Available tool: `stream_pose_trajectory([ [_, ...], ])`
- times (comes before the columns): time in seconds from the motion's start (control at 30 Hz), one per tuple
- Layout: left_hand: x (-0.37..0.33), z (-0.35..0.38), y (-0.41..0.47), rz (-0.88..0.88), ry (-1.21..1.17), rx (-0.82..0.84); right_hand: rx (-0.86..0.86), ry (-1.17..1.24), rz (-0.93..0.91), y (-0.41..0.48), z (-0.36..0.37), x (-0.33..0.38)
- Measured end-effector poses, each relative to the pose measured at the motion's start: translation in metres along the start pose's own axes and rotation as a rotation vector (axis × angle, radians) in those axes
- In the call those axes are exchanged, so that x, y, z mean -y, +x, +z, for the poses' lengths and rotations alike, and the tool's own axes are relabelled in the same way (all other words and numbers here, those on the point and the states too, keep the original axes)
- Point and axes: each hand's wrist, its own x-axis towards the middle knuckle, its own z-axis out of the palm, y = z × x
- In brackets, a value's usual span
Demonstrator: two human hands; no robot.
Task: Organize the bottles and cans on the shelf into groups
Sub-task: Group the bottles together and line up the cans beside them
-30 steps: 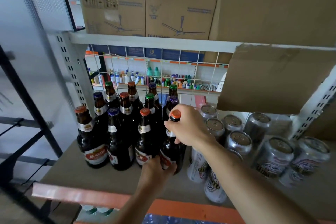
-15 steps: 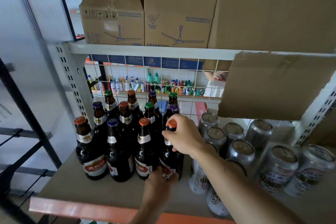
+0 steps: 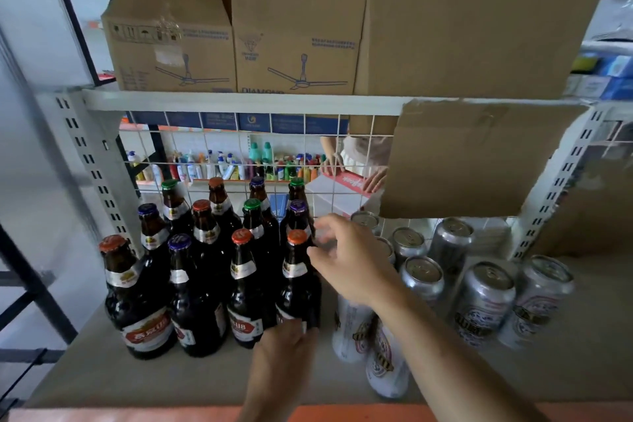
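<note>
Several dark brown bottles (image 3: 205, 271) with orange, purple and green caps stand grouped on the left of the beige shelf board (image 3: 85, 380). Silver cans (image 3: 484, 301) cluster on the right, and two white-labelled cans (image 3: 383, 363) stand in front by my right forearm. The front right bottle (image 3: 296, 271) has an orange cap. My left hand (image 3: 284, 349) grips its base from the front. My right hand (image 3: 349, 260) hovers just right of its neck, fingers spread and blurred, holding nothing.
A torn cardboard flap (image 3: 472, 158) hangs low over the cans. Cardboard boxes (image 3: 294, 31) fill the shelf above. A slotted metal upright (image 3: 96, 161) stands left of the bottles. Behind the wire mesh, another person's hands (image 3: 373, 178) hold a box.
My right hand has let go of the orange-capped bottle's top and opened, shifting slightly right. My left hand stays at the bottle's base. The view has tilted upward.
</note>
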Motion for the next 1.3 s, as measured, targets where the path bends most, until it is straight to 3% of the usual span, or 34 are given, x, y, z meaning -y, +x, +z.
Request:
stream_pose_trajectory([
  [0.17, -0.032, -0.007, 0.006, 0.272, -0.059, -0.083, -0.09, -0.041, 0.061, -0.018, -0.025, -0.021],
  [0.4, -0.056, 0.003, 0.017, 0.442, 0.061, 0.19, -0.138, -0.092, 0.174, -0.048, -0.045, -0.053],
  [0.53, -0.06, 0.013, 0.027, 0.427, 0.05, 0.22, -0.111, -0.09, 0.217, -0.067, -0.042, -0.064],
  [0.67, -0.062, 0.021, 0.044, 0.376, 0.052, 0.222, -0.223, -0.083, 0.172, -0.084, -0.026, -0.072],
  [0.77, -0.061, 0.023, 0.05, 0.34, 0.031, 0.221, -0.212, -0.084, 0.191, -0.093, -0.01, -0.071],
  [1.0, -0.05, 0.018, 0.038, 0.464, 0.084, 0.095, -0.253, 0.033, 0.255, -0.101, 0.009, -0.081],
  [1.3, -0.045, 0.003, 0.017, 0.473, 0.025, 0.08, -0.385, 0.147, 0.243, -0.103, 0.021, -0.087],
])
